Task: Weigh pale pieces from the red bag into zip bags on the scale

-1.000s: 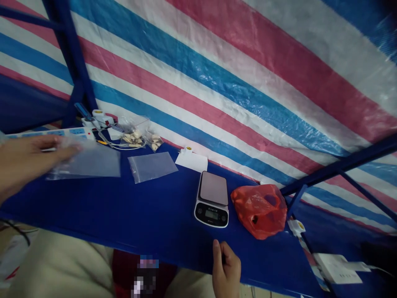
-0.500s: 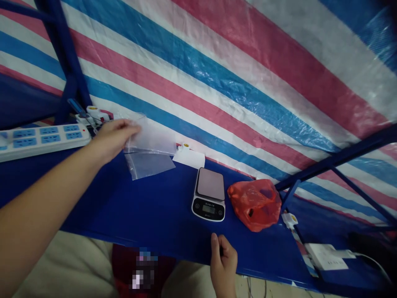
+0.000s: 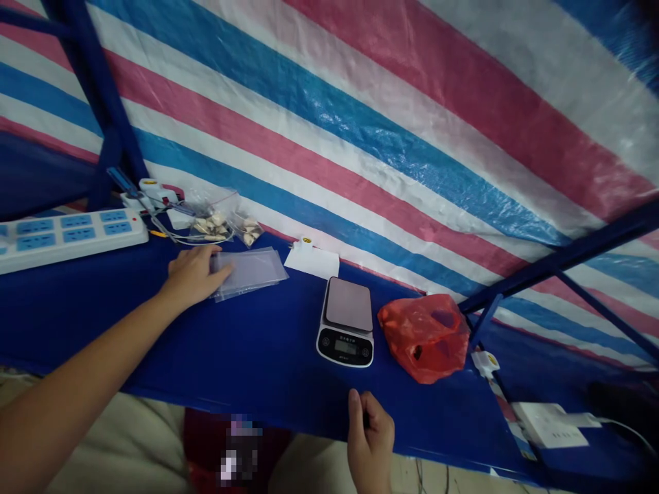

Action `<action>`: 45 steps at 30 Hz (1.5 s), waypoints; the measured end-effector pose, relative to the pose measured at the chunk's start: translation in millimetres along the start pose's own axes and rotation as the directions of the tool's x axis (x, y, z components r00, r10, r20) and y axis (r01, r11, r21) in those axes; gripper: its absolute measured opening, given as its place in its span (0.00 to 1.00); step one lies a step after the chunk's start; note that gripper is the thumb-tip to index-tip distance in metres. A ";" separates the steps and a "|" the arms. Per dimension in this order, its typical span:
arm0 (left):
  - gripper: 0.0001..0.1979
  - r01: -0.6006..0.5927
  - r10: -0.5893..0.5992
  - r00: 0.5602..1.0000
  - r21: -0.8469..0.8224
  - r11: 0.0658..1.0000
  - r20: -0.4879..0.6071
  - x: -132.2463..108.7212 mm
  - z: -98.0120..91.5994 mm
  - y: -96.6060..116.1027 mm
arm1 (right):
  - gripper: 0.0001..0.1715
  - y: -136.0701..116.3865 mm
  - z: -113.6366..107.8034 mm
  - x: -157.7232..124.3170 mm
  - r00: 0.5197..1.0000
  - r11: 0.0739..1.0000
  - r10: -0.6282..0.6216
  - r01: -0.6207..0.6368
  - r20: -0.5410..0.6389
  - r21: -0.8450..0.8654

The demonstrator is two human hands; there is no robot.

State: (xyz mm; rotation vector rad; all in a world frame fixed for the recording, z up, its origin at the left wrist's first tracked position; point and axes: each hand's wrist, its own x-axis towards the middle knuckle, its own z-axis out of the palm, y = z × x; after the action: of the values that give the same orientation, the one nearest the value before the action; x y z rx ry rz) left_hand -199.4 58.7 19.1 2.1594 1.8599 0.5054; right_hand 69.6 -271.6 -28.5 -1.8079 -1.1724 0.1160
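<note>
My left hand (image 3: 193,273) grips the left end of some clear plastic bags (image 3: 255,269) between thumb and fingers. The bags overlap and lie flat, low over the blue table. Just behind them are clear bags holding pale, chunky pieces (image 3: 212,225). My right hand (image 3: 371,432) is curled closed at the table's front edge, with nothing visible in it. Beyond it stands a kitchen scale (image 3: 347,322) with a flat grey-pink platform and a black display panel. A crumpled red plastic bag (image 3: 425,339) sits to the right of the scale.
A long white power strip (image 3: 72,237) with blue sockets lies at the left, beside plugs and a cable. White paper (image 3: 312,262) lies behind the scale. Blue frame bars and a striped tarpaulin (image 3: 319,137) rise behind the table (image 3: 257,363). A white adapter (image 3: 548,424) lies right.
My left hand has come down and nearer, lowering the raised bag onto the other one. The bags of pale pieces behind have come into view. My right hand stays put.
</note>
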 end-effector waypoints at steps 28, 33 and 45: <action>0.13 -0.062 -0.366 0.838 -0.737 0.673 -0.405 -46.3 72.2 96.2 | 0.25 0.7 -0.1 -2.1 0.998 0.998 -0.067 0.066 -0.014 -0.024; 0.12 -0.225 -0.340 0.775 -0.735 0.640 -0.533 -29.3 49.4 70.8 | 0.26 -0.9 -0.8 -1.5 0.996 0.996 -0.083 0.082 -0.029 -0.031; 0.43 -0.003 -0.077 0.938 -0.230 0.973 -0.337 59.7 -18.0 26.1 | 0.27 -3.8 1.0 0.5 0.998 0.996 -0.055 0.052 -0.035 -0.070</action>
State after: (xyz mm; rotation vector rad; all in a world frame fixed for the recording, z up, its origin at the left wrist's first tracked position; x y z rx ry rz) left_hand -175.8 112.8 51.9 1.9762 1.8934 1.0935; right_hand 66.9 -270.1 -26.0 -1.8297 -1.2109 0.0114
